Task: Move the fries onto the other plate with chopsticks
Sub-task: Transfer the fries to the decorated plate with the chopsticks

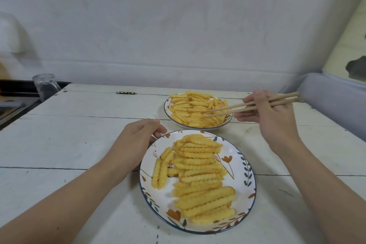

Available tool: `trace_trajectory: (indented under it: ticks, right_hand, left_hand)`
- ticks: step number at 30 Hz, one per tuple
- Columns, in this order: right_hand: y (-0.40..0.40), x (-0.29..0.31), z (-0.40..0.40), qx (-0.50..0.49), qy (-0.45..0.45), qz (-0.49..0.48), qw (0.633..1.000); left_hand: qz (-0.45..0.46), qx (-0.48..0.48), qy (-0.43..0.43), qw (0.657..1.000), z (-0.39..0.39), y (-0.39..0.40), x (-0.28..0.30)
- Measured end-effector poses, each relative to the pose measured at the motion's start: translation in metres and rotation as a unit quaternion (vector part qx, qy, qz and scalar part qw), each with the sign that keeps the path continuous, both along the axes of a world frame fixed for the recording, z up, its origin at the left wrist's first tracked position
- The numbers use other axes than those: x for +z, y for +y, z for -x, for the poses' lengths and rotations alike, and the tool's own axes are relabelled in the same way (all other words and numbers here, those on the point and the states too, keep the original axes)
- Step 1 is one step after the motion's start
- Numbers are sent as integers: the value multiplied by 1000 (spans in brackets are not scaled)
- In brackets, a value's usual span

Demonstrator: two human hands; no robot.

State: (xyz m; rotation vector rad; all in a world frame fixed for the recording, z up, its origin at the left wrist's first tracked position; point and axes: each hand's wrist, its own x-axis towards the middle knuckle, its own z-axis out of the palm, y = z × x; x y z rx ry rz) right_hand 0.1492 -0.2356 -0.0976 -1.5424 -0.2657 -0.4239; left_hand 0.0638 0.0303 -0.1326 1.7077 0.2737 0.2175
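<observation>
no readable writing or brand seen anywhere. nearest: near plate (245, 166), white with dark blue rim and orange flower and leaf print, sat on white plank table (79, 134). held pile of crinkle-cut near fries (200, 176), mostly lying crosswise in a stack down the middle, two or three stood apart at left side of plate. right part of plate bare. left hand (132, 142) rested at plate's upper-left rim, fingers curled over the edge, gripping the plate. left forearm ran in from bottom left corner.

right hand (271, 117) hovered further back on right, clenched round chopsticks (237, 107), thumb on top, fingers under. pale wooden sticks pointed left, tips reached over far plate (168, 105) and sat on or just above far fries (190, 109); could not tell whether a fry was pinched between tips. far plate same print and rim, smaller in view, heaped with crinkle fries across nearly all of it. stood just behind near plate, apart from it.

beyond: small dark metal hinge (126, 92) on table's back edge. clear glass mug (46, 86) at far left corner, looked dark inside, contents unclear. white wall (178, 25) behind. grey-lilac padded edge (332, 101) at right.
</observation>
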Motion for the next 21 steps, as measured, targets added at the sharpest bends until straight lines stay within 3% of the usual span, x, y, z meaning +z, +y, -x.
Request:
trace_trajectory:
  ticks: [6, 13, 21]
  right_hand:
    - [8, -6, 1, 1, -9, 22, 1000]
    - [-7, 11, 4, 0, -8, -66, 998]
    - [-11, 8, 4, 10, 9, -12, 1000]
  left_hand:
    - [3, -2, 6, 1000, 1, -1, 1]
    - [12, 0, 7, 1000, 1, 0, 2]
    - [6, 2, 16, 1000, 1, -1, 1]
